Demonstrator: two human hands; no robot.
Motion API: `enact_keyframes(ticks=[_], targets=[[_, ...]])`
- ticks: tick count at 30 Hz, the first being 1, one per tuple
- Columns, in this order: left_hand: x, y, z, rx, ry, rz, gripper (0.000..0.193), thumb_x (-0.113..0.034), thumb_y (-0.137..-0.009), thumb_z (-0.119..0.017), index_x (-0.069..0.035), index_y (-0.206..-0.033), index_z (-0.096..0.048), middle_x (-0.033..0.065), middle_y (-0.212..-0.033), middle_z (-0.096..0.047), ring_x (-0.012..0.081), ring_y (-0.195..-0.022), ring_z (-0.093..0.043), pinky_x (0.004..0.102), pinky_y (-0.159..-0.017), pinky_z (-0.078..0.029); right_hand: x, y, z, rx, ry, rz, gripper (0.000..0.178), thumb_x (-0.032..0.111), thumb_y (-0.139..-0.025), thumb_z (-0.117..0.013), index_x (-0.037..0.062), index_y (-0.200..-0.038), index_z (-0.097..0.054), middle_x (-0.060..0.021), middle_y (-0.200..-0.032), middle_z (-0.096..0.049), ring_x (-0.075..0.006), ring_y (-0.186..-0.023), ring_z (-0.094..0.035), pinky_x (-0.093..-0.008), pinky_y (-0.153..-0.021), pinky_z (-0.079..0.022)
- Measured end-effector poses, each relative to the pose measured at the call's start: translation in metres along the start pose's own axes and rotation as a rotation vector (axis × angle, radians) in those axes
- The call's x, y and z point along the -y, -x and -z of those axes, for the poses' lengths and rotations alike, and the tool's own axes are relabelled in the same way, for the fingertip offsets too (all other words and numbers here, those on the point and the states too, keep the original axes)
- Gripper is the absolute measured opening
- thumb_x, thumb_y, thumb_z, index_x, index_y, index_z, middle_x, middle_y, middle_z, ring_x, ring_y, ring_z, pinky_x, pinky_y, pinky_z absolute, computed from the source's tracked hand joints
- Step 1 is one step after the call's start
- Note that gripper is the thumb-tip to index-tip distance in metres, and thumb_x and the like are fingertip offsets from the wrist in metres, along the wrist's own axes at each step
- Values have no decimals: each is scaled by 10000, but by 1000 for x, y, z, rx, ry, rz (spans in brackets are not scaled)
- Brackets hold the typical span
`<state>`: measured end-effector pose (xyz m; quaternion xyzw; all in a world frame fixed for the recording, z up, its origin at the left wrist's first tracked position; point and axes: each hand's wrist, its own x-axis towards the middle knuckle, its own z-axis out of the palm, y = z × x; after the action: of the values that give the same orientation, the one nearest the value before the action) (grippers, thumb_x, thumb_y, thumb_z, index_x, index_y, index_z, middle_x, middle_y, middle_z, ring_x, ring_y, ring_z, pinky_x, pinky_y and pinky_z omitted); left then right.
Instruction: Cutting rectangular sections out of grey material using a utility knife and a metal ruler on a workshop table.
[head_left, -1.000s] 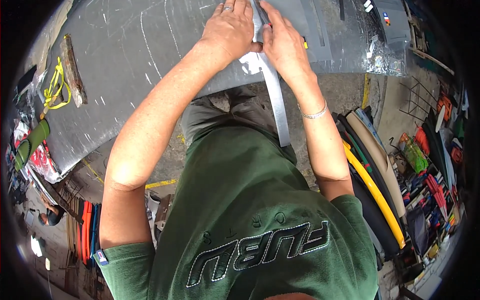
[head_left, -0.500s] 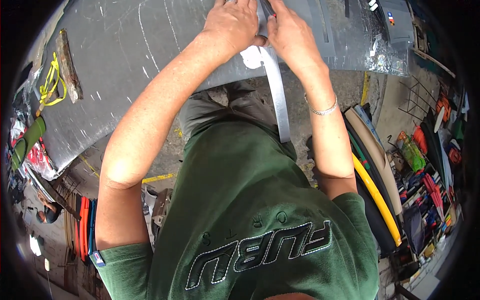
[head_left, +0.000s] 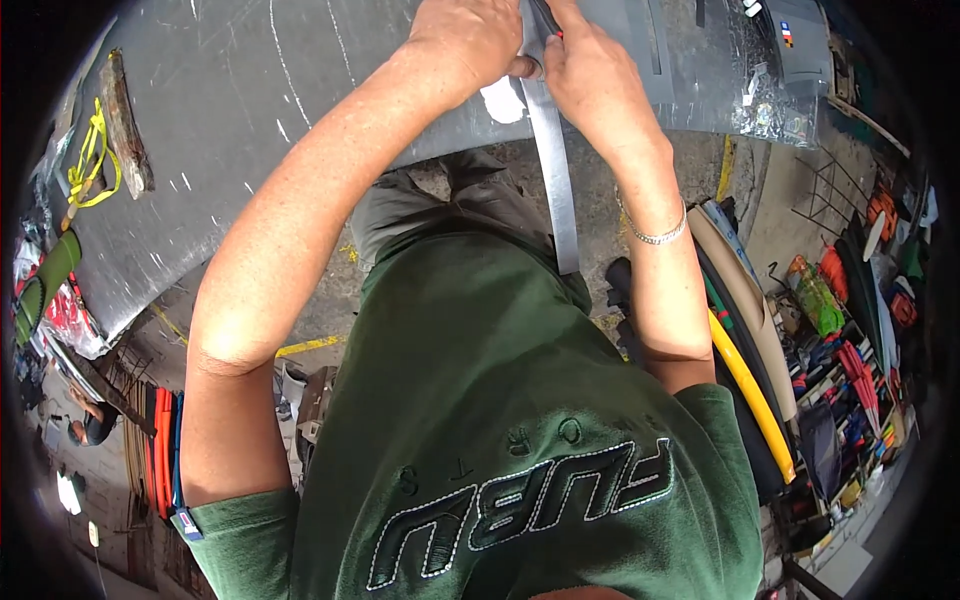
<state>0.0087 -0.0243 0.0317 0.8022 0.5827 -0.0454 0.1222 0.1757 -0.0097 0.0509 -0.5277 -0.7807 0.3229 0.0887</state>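
At the top edge, my left hand (head_left: 468,45) is closed over a long silver-grey strip (head_left: 553,180), its thumb against the strip. The strip runs over the table's near edge and ends near my shirt. Beside it, my right hand (head_left: 597,80) is closed round a dark, slim tool (head_left: 545,15) with a small red part, held over the strip. The tool's far end is cut off by the frame, so its kind does not show. Under both hands lies the dark grey tabletop (head_left: 230,130), scratched and marked with white lines. A white patch (head_left: 503,100) shows by my left hand.
On the table's left lie a rough wooden piece (head_left: 126,125) and a yellow cord (head_left: 95,160). A green roll (head_left: 48,280) is at its left edge. Rolled sheets, one yellow (head_left: 752,400), stand right of me. Loaded shelves (head_left: 850,380) are farther right. Another person (head_left: 92,420) is far left.
Both hands keep close together at the strip. My right hand and forearm have shifted slightly right and down. The table and its items have moved slightly up and left in view.
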Motion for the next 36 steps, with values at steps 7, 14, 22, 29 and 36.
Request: enact_keyframes(ticks=[7, 14, 22, 29, 36], targets=[[7, 1, -18, -131, 169, -71, 1045, -584, -860, -716, 149, -1507, -345, 298, -1614, -321, 387, -1537, -272, 479, -1253, -251, 0, 44, 2, 67, 68, -106, 508, 103, -997, -524, 142, -1500, -467, -275, -1287, -631, -450, -1136, -628, -520, -973, -507], [-17, -9, 34, 237, -117, 101, 1039, -579, -857, -724, 148, -1503, -356, 298, -1622, -306, 391, -1546, -248, 478, -1261, -233, -3, 80, 2, 40, 39, -46, 545, 45, -971, -529, 102, -1506, -444, -283, -1197, -629, -472, -1030, -654, -540, -896, -538], [-18, -10, 29, 201, -87, 118, 1065, -570, -828, -758, 158, -1493, -356, 309, -1610, -317, 397, -1536, -269, 479, -1258, -245, -6, 102, 3, 46, 10, -85, 529, 48, -984, -520, 111, -1504, -445, -266, -1192, -636, -482, -1056, -645, -542, -905, -538], [39, -35, -81, -505, 160, -91, 1091, -579, -813, -769, 159, -1496, -345, 313, -1611, -310, 399, -1534, -273, 479, -1257, -249, -21, 107, 21, -102, -331, -226, 662, 79, -876, -700, 59, -1464, -397, -165, -1088, -620, -214, -913, -641, -354, -850, -545], [58, -26, -103, -335, 600, -199, 1117, -593, -807, -769, 167, -1496, -327, 332, -1607, -298, 415, -1533, -269, 476, -1255, -259, -134, 128, 111, -406, 22, -283, 378, 100, -852, -755, 41, -1220, -693, -89, -1071, -668, -161, -981, -669, -317, -908, -538]])
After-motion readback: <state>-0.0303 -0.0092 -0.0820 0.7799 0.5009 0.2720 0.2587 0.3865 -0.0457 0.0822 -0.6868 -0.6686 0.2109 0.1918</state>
